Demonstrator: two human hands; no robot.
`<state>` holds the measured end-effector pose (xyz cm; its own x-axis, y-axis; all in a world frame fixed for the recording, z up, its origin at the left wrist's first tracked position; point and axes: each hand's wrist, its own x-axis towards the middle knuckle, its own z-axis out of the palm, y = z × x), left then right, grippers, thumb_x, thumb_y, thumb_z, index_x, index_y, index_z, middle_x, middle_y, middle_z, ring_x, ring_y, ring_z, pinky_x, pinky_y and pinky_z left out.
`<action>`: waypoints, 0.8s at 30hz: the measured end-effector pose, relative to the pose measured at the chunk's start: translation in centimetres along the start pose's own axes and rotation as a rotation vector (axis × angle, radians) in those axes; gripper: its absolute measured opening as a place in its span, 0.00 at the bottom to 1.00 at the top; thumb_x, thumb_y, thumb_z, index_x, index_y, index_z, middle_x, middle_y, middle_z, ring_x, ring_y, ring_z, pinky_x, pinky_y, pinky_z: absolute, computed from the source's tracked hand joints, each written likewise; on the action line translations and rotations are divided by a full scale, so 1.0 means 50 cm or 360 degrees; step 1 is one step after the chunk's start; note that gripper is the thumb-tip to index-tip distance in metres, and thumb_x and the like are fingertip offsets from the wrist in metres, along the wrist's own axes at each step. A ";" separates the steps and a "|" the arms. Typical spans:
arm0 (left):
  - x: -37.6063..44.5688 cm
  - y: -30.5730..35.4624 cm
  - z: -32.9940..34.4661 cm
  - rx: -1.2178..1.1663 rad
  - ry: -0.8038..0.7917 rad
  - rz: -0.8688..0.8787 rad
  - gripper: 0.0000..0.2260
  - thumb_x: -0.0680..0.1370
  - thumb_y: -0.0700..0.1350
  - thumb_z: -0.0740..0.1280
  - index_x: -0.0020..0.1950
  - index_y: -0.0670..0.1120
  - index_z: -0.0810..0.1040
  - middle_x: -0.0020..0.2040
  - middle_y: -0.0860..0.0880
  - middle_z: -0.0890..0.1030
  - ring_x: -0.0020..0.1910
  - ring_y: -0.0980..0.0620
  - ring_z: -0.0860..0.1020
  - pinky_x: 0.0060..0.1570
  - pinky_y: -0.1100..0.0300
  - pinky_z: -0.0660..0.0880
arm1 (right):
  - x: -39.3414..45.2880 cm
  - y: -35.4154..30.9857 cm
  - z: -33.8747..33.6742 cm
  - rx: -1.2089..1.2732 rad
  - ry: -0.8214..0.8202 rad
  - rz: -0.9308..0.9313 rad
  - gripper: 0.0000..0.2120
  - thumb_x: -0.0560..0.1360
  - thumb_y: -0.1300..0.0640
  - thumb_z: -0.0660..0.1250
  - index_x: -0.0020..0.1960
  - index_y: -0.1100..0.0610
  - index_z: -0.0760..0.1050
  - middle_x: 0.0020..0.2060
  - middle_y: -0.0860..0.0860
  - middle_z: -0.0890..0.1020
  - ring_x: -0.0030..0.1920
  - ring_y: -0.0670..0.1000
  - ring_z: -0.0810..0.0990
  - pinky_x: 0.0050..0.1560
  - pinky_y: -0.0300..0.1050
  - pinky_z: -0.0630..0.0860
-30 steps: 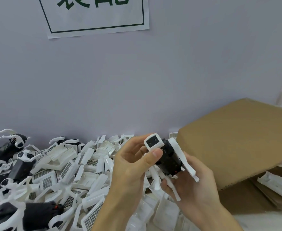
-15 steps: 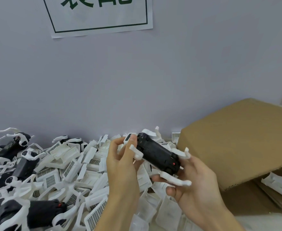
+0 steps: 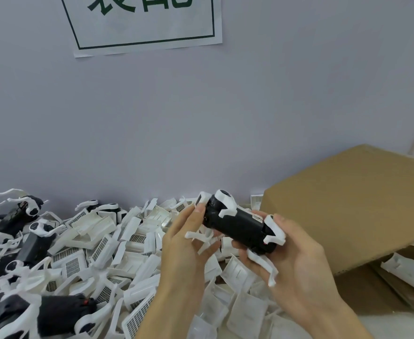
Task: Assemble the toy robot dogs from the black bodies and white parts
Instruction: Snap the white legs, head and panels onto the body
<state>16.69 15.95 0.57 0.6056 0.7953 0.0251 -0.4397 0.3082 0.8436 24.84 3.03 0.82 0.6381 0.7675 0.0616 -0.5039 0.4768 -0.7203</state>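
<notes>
Toy dog body (image 3: pixel 240 227): black plastic, smooth, slight sheen. Attached legs (image 3: pixel 274 234): white plastic, matt. Loose parts pile (image 3: pixel 117 243): white moulded plastic, some with grille texture. Box (image 3: pixel 352 206): brown cardboard, matt. Wall sign (image 3: pixel 147 23): white paper.

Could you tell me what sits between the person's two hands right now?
The head view shows a toy dog, black-bodied with white legs, spanning the gap between the left hand and right hand; both hold it.

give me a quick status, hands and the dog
Left hand and right hand both grip the toy dog, white legs on. Loose white parts piled beneath. Nothing blocking.
</notes>
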 end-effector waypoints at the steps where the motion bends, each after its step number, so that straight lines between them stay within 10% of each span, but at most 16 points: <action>1: 0.000 0.000 -0.002 -0.0036 0.0009 -0.0053 0.17 0.71 0.52 0.74 0.56 0.46 0.85 0.49 0.46 0.86 0.44 0.45 0.85 0.42 0.53 0.79 | 0.002 0.001 -0.002 -0.0022 0.0036 -0.0077 0.17 0.68 0.49 0.68 0.48 0.59 0.86 0.49 0.63 0.85 0.44 0.60 0.83 0.41 0.48 0.83; 6: 0.005 -0.002 -0.007 -0.0057 0.0172 -0.0083 0.10 0.79 0.50 0.68 0.52 0.46 0.86 0.51 0.44 0.86 0.48 0.42 0.86 0.39 0.52 0.83 | 0.009 0.016 -0.021 -0.0535 0.0272 -0.0628 0.14 0.68 0.51 0.76 0.53 0.52 0.83 0.48 0.56 0.85 0.49 0.57 0.83 0.50 0.54 0.80; 9: 0.009 -0.014 -0.007 0.0096 0.0142 -0.0126 0.10 0.76 0.55 0.71 0.50 0.50 0.87 0.52 0.47 0.86 0.52 0.43 0.85 0.41 0.51 0.82 | 0.004 0.033 -0.019 -0.1170 0.0185 -0.0946 0.14 0.68 0.54 0.79 0.52 0.47 0.82 0.49 0.49 0.83 0.50 0.51 0.84 0.49 0.40 0.79; 12: 0.002 -0.011 -0.001 0.0142 0.0014 -0.0266 0.27 0.63 0.66 0.75 0.53 0.50 0.86 0.50 0.47 0.86 0.47 0.44 0.85 0.37 0.52 0.79 | 0.002 0.056 -0.012 -0.1742 -0.0020 -0.1249 0.18 0.66 0.57 0.78 0.55 0.49 0.80 0.56 0.46 0.78 0.56 0.49 0.80 0.53 0.32 0.75; 18: 0.002 -0.010 -0.001 0.0087 0.0091 -0.0182 0.09 0.75 0.48 0.75 0.38 0.48 0.79 0.41 0.42 0.78 0.45 0.36 0.83 0.48 0.41 0.81 | 0.002 0.082 -0.002 -0.2049 -0.0158 -0.1350 0.22 0.65 0.56 0.77 0.58 0.49 0.78 0.60 0.44 0.74 0.55 0.44 0.78 0.53 0.29 0.73; 24: 0.000 0.002 0.001 0.0088 0.0204 0.0012 0.15 0.74 0.49 0.77 0.56 0.45 0.79 0.45 0.45 0.80 0.41 0.46 0.80 0.34 0.55 0.80 | -0.006 0.084 0.004 -0.2262 -0.0017 -0.1239 0.26 0.72 0.50 0.75 0.69 0.48 0.77 0.68 0.44 0.76 0.69 0.45 0.74 0.68 0.42 0.73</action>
<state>16.67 15.98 0.69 0.5113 0.8587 -0.0343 -0.4044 0.2757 0.8720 22.43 4.89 -2.10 0.4606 0.5480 0.6982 0.8432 -0.0245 -0.5370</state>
